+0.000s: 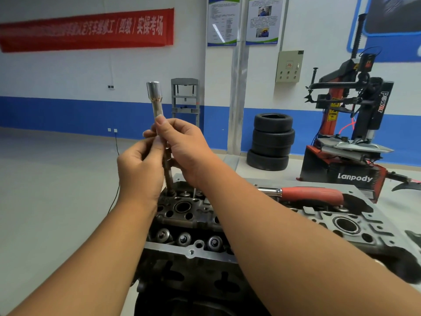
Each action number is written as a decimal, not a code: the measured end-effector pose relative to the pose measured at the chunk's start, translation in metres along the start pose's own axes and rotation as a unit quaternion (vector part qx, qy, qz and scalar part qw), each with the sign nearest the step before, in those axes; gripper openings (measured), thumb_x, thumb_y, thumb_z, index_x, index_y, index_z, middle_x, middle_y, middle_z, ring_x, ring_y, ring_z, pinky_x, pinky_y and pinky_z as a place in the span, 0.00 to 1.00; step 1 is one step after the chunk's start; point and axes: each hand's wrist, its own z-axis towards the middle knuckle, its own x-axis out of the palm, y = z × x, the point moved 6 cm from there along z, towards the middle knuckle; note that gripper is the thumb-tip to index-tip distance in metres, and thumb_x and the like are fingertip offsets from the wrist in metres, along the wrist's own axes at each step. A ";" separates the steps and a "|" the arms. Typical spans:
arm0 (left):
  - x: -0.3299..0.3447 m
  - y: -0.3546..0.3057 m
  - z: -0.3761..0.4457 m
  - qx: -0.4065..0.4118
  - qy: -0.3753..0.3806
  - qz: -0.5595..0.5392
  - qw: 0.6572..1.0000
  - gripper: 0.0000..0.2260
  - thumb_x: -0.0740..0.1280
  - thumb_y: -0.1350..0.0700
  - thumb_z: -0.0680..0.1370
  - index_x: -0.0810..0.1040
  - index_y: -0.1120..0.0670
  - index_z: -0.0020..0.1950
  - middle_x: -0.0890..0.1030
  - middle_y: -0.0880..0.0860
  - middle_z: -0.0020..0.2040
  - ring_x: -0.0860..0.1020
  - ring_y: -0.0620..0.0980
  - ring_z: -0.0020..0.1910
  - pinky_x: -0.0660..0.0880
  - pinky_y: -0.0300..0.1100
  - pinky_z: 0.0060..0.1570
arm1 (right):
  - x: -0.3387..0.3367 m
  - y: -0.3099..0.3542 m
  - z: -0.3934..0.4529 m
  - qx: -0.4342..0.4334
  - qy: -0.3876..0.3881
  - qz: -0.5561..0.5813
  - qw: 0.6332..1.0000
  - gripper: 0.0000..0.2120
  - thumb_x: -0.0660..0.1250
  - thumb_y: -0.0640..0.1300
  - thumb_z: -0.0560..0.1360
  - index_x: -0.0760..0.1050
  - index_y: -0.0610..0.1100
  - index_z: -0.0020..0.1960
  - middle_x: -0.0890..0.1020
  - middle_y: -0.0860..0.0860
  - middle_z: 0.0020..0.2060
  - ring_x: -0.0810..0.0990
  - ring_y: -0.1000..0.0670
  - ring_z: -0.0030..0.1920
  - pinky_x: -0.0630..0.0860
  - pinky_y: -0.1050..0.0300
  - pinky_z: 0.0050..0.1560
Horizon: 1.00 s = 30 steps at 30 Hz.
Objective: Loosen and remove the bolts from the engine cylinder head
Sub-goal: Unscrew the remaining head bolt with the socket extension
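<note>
Both hands grip one upright tool stack: right hand fingers pinch the chrome socket extension high; left hand fingers close round it lower, w/ the dark bolt below, tip at a hole in the cylinder head, far-left end. Red-handled wrench lies on the head, right.

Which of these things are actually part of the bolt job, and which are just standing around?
In use: socket extension, bolt, cylinder head, left hand, right hand, red-handled wrench.

Standing around: tyre stack, tyre changer, red banner.
</note>
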 end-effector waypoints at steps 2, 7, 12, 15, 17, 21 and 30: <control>0.003 0.002 0.000 -0.010 0.015 0.005 1.000 0.11 0.65 0.47 0.83 0.87 0.44 0.48 0.88 0.50 0.46 0.87 0.54 0.50 0.84 0.59 0.53 | -0.001 0.000 0.000 0.011 -0.006 -0.010 1.000 0.17 0.62 0.56 0.85 0.83 0.45 0.51 0.88 0.49 0.49 0.85 0.52 0.44 0.80 0.56 0.38; 0.002 -0.005 -0.002 0.033 0.001 0.038 0.999 0.09 0.73 0.50 0.80 0.85 0.37 0.42 0.88 0.44 0.44 0.87 0.49 0.47 0.85 0.58 0.53 | -0.003 -0.002 0.000 0.005 -0.007 -0.014 1.000 0.13 0.71 0.55 0.80 0.80 0.45 0.51 0.88 0.46 0.52 0.87 0.44 0.51 0.83 0.36 0.57; 0.003 -0.003 -0.002 0.008 0.014 -0.015 1.000 0.05 0.72 0.47 0.81 0.88 0.43 0.51 0.89 0.49 0.48 0.87 0.52 0.51 0.84 0.58 0.56 | -0.003 0.000 -0.001 0.004 -0.005 -0.008 1.000 0.14 0.66 0.54 0.83 0.79 0.43 0.49 0.87 0.46 0.50 0.86 0.47 0.45 0.85 0.46 0.42; 0.003 0.000 0.001 -0.015 0.012 -0.014 1.000 0.10 0.66 0.53 0.84 0.88 0.49 0.54 0.88 0.51 0.49 0.86 0.53 0.53 0.83 0.59 0.59 | -0.004 0.000 -0.001 0.017 -0.012 0.002 1.000 0.17 0.63 0.55 0.84 0.81 0.42 0.51 0.87 0.49 0.46 0.84 0.55 0.38 0.80 0.56 0.34; 0.002 -0.002 0.001 0.005 0.003 0.004 1.000 0.09 0.67 0.56 0.84 0.86 0.47 0.51 0.88 0.50 0.48 0.87 0.52 0.51 0.83 0.57 0.57 | -0.003 -0.001 -0.001 0.018 -0.008 0.002 1.000 0.15 0.66 0.56 0.83 0.80 0.43 0.53 0.87 0.49 0.46 0.85 0.55 0.40 0.81 0.55 0.36; -0.002 -0.007 -0.001 0.048 -0.008 0.019 0.999 0.05 0.76 0.54 0.79 0.85 0.43 0.47 0.88 0.44 0.44 0.87 0.45 0.47 0.85 0.44 0.49 | -0.002 -0.002 -0.001 0.001 0.005 0.000 1.000 0.10 0.70 0.51 0.81 0.78 0.44 0.51 0.87 0.43 0.53 0.86 0.47 0.49 0.84 0.40 0.54; 0.000 0.001 0.002 0.013 -0.008 0.024 1.000 0.09 0.70 0.52 0.83 0.86 0.43 0.45 0.88 0.47 0.44 0.87 0.51 0.47 0.85 0.54 0.50 | 0.000 0.000 -0.001 0.013 -0.001 -0.005 1.000 0.15 0.67 0.55 0.82 0.80 0.43 0.54 0.88 0.45 0.52 0.87 0.45 0.49 0.85 0.46 0.48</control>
